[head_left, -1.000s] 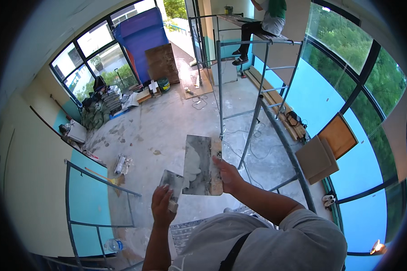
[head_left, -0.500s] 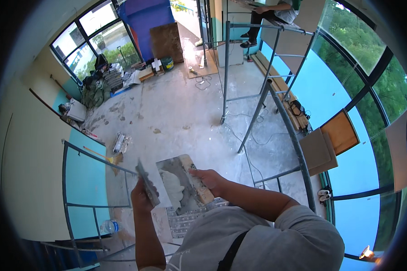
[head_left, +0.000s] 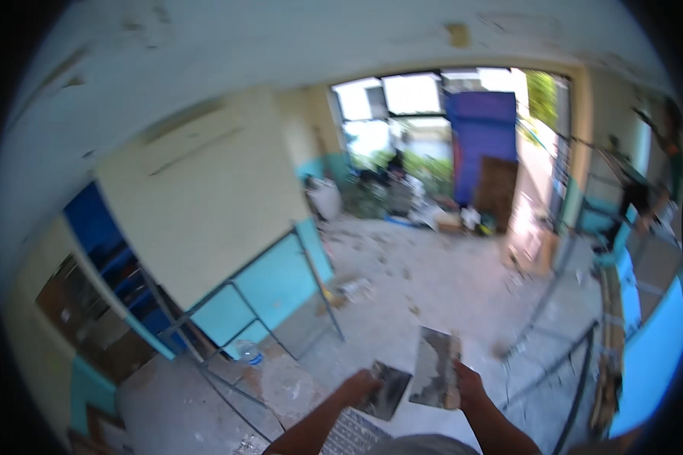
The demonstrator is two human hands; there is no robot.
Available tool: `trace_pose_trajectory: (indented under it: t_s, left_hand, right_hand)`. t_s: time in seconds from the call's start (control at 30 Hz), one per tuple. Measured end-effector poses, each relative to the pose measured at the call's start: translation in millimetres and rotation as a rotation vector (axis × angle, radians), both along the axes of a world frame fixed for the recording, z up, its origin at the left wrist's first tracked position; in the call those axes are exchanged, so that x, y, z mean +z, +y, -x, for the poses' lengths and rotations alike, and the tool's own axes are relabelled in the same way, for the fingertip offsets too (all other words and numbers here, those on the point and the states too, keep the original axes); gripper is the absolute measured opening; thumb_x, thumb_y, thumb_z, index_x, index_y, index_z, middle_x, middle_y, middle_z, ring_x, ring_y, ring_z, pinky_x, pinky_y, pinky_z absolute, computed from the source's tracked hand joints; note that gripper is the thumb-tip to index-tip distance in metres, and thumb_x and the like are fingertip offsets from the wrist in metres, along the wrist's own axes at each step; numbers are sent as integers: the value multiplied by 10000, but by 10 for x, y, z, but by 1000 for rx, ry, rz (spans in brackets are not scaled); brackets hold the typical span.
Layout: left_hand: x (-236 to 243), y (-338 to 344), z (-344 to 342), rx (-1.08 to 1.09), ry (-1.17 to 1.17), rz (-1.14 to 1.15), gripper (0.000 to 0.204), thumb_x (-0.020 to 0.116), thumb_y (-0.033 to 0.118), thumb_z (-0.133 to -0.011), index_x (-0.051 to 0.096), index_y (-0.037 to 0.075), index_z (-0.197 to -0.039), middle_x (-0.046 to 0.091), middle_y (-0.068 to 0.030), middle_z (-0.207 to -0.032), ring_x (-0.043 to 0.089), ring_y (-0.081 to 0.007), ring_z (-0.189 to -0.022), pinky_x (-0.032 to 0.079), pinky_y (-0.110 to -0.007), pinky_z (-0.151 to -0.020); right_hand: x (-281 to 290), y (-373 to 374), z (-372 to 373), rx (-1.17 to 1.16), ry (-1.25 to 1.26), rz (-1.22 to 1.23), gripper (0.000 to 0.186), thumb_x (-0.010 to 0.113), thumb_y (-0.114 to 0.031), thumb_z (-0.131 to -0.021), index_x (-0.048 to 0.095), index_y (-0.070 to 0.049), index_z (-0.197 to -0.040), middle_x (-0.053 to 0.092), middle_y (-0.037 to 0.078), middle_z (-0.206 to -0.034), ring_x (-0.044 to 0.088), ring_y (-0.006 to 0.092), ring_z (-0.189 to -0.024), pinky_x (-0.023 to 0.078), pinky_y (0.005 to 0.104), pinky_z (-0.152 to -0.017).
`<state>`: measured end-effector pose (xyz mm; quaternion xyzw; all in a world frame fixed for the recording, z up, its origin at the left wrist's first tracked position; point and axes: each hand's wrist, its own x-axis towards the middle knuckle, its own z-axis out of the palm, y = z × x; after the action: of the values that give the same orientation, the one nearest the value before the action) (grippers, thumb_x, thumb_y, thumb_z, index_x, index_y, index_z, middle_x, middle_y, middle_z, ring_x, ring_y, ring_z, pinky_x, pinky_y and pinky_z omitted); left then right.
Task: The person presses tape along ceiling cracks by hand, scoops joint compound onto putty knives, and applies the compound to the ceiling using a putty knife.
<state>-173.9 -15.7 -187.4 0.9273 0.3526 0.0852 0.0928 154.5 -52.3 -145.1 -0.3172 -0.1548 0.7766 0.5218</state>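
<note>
My left hand (head_left: 360, 387) is closed round a plastering trowel (head_left: 389, 393), its dark rectangular blade tilted. Just to its right, my right hand (head_left: 470, 385) grips the wooden edge of a flat rectangular plate (head_left: 430, 364) smeared with pale grey plaster. The two tools are close side by side in front of my body, with a narrow gap between them. Below them shows a perforated metal platform (head_left: 355, 434). Motion blurs the picture, so finger detail is soft.
Scaffold rails (head_left: 243, 322) stand at the left, with a clear plastic bottle (head_left: 249, 352) near them. More metal tubing (head_left: 584, 356) rises at the right. Another person (head_left: 637, 201) is at the far right. Piled materials (head_left: 402, 193) lie by the far windows.
My view has swung up and left, bringing in the ceiling and left wall. Both hands now appear lower and farther right in the picture, still holding the trowel and plate.
</note>
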Motion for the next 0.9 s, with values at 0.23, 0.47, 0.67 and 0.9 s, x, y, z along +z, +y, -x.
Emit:
trace_pose_trajectory:
  t_s: [0.23,0.47,0.67,0.9]
  left_hand:
    - [-371,-730,-50,727,-673,540,524,722,316,-793,522,-28,-1135,625,-124,-948,600,-210,-814,509,-367,-728]
    - [-483,-1550,345,939,-1001,425,435,700,207,-766,521,-5,-1101,599,-101,-904,582,-200,-785,496,-374,-670]
    - [350,-2210,-28,1477,-1545,450,411,728,188,-727,542,12,-1048,572,-81,-850,533,-186,-710,473,-351,-649]
    - [258,-2677,-80,1432,-1647,392,369,732,136,-721,566,9,-1026,583,-76,-843,544,-181,-701,482,-349,-657]
  right_hand:
    - [324,28,-107,122,118,-198,452,424,-314,-971,426,-16,-1311,563,157,-1213,575,326,-1084,448,497,-961]
    - [-1138,740,145,536,466,-425,416,464,-293,-990,463,-29,-1311,572,75,-1151,575,208,-1000,492,350,-878]
    - [-1242,757,427,452,41,-597,413,477,-278,-987,467,-8,-1300,575,53,-1147,565,187,-1027,486,320,-874]
    - [-31,127,532,471,27,-271,479,499,-297,-964,435,21,-1316,552,112,-1214,547,249,-1093,461,396,-923]
